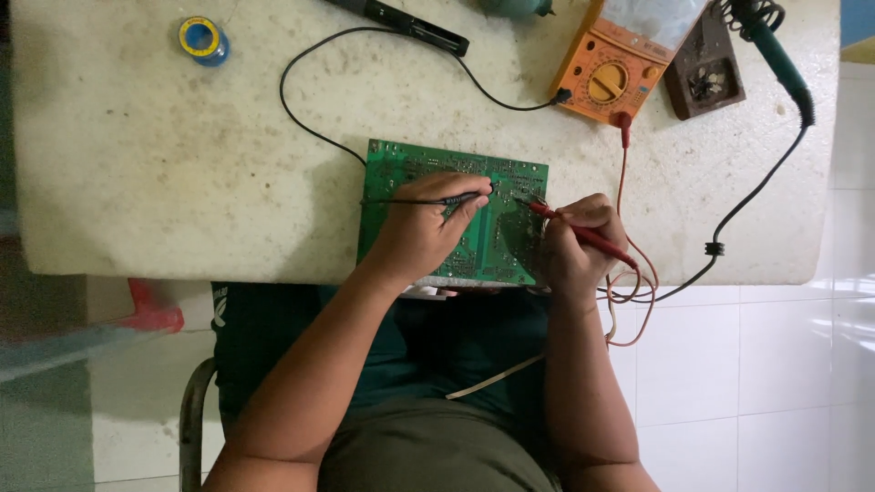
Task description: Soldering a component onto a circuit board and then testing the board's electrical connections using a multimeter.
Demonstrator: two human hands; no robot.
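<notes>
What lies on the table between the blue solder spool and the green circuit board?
Only bare table between the solder spool and circuit board; the black lead curves just beside the board, head view.

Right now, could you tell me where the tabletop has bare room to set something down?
The broad patch left of the circuit board, below the solder spool, is bare. A smaller one lies right of the right hand, inside the soldering iron's cord. The far edge around the multimeter is crowded.

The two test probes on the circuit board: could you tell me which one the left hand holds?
The black probe, under the left hand; the right hand holds the red probe.
</notes>
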